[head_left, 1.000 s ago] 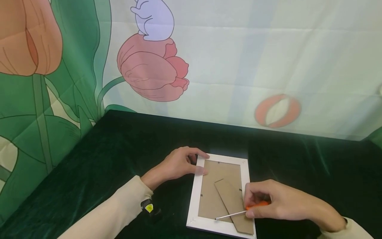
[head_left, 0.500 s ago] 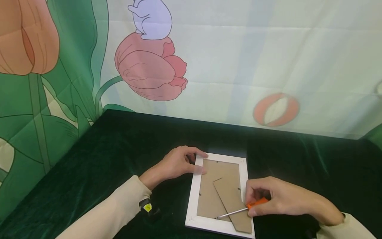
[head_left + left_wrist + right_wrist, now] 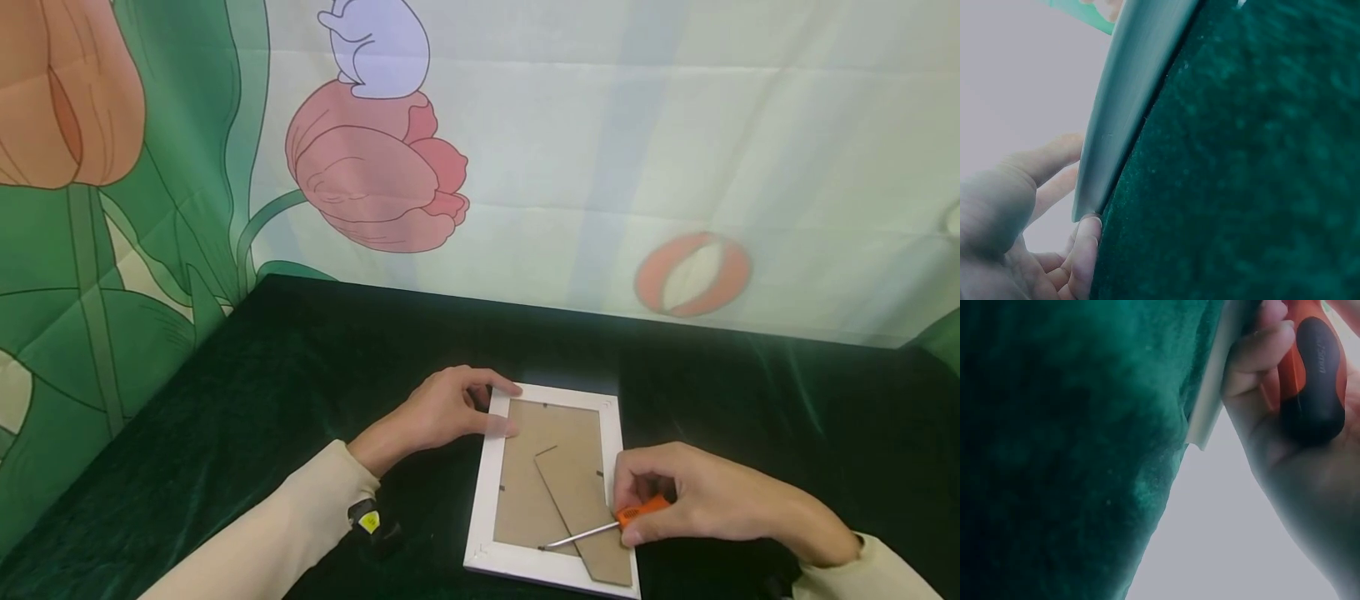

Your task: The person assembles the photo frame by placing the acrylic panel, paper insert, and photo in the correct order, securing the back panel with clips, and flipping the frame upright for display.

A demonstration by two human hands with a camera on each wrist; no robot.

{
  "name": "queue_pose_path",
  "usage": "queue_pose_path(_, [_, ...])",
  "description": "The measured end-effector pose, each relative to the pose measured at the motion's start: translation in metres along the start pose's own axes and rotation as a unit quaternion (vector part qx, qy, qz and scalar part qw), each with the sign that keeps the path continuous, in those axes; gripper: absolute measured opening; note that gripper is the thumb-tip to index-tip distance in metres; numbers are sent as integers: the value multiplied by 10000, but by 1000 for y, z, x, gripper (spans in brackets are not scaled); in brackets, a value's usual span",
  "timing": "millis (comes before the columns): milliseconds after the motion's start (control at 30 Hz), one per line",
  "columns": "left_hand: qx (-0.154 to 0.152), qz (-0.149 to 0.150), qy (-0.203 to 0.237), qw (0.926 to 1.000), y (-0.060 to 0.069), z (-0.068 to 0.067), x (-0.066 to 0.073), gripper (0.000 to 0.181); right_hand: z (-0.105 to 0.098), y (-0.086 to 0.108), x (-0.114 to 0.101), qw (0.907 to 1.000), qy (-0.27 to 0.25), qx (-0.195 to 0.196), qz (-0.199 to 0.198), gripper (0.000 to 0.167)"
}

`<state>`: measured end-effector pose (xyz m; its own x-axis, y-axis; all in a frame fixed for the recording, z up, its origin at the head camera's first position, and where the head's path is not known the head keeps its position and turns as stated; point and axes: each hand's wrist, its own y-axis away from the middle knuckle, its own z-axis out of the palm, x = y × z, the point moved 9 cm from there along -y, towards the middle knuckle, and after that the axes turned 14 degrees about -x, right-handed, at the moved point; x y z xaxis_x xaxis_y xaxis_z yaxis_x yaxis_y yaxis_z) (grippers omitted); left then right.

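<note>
A white picture frame (image 3: 487,492) lies face down, its brown backing board (image 3: 551,425) and slanted stand leg (image 3: 592,533) showing. Small dark tabs sit along the board's edges. At the far left corner my left hand (image 3: 442,408) grips the frame, thumb over the back; in the left wrist view its fingers (image 3: 1088,244) meet the frame's corner. An orange and black screwdriver (image 3: 1316,381) is held in my right hand (image 3: 705,500), beside the frame's right edge. Its metal shaft (image 3: 581,536) crosses the stand leg, with the tip at the tab by the near edge.
Dark green velvet cloth (image 3: 375,333) covers the table. Behind it hangs a printed curtain (image 3: 525,167) with tulips. A black strap with a yellow label (image 3: 367,521) is on the left wrist.
Over the last second the screwdriver has shifted slightly, its tip moving from the frame's near rim to the tab there. The left hand keeps its place on the frame.
</note>
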<state>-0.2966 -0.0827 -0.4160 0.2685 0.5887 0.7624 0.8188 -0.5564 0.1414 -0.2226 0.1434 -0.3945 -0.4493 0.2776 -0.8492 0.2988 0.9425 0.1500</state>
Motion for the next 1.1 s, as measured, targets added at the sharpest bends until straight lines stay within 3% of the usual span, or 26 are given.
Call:
queue_pose_path(367, [-11,33,-11,10000,0,1,0,43,1,-1,-3,9997,74,19,-231,14])
queue_pose_path(633, [-25,105,-7,9999,0,0,0,43,1,0,-1,9999,19,-26,-96,13])
queue_pose_path(1100, [-23,52,12,10000,0,1,1,43,2,-2,-3,9997,107,16,-218,12])
